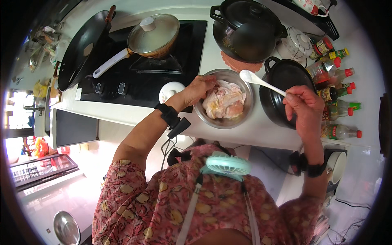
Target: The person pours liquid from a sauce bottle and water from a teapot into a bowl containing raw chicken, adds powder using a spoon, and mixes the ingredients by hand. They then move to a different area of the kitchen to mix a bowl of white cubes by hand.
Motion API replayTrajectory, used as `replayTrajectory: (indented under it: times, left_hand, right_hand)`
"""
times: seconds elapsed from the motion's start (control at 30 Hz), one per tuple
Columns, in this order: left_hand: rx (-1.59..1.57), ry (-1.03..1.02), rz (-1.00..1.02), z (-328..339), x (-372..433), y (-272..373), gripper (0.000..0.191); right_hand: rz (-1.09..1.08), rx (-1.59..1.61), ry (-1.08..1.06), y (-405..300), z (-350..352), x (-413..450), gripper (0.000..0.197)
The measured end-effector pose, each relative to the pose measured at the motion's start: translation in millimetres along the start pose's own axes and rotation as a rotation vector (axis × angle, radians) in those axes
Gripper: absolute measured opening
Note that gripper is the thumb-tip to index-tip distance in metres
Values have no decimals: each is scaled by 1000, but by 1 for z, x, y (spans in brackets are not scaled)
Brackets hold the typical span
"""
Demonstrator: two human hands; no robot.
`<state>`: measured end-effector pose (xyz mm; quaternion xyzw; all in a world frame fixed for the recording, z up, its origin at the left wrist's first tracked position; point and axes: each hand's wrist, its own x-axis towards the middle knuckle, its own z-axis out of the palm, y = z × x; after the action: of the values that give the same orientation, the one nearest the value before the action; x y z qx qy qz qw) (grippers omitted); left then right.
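Note:
A stainless steel bowl [249, 107] on the white counter holds pieces of raw, pale meat with skin, apparently poultry [226, 99]. My left hand [202, 88] is at the bowl's upper left rim, with its fingertips by the meat; whether it grips the rim is hard to see. In my right hand [301, 105], to the right of the bowl, is a white spoon [263, 81], held by its handle. The spoon's head, with what looks like white powder on it, is over the bowl's upper right edge. A white lidded pot or lid [171, 92] with a floral print is partly behind my left wrist.
A lidded frying pan [153, 36] stands on the black hob [122, 70], with a wok [82, 52] at its left. Behind the bowl is a black lidded pot [245, 39] on a reddish mat [235, 62]. Another dark pot [275, 88] and several sauce bottles [337, 110] stand at the right.

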<state>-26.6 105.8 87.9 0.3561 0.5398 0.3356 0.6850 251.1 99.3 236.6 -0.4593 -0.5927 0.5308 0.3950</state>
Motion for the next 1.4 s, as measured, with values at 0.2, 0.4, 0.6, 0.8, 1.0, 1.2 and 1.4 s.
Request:
replayTrajectory:
  times: [0.2, 0.4, 0.6, 0.8, 1.0, 1.2, 1.4]
  left_hand:
    - [-17, 41, -10, 7, 0, 1, 39]
    - [-9, 45, 45, 8, -3, -2, 40]
    - [334, -41, 324, 14, -5, -12, 40]
    - [373, -36, 212, 3, 5, -4, 44]
    - [840, 38, 741, 6, 14, -24, 43]
    - [1641, -264, 501, 40, -6, 7, 89]
    - [1442, -345, 460, 31, 24, 1, 83]
  right_hand:
    - [73, -15, -48, 22, 8, -4, 5]
    - [81, -12, -68, 21, 8, 1, 5]
    - [79, -56, -31, 12, 4, 5, 5]
    - [50, -81, -11, -3, 5, 6, 5]
    - [15, 5, 37, -16, 7, 10, 5]
    - [-40, 53, 171, -68, -4, 57, 8]
    - [-225, 65, 208, -119, -42, 164, 6]
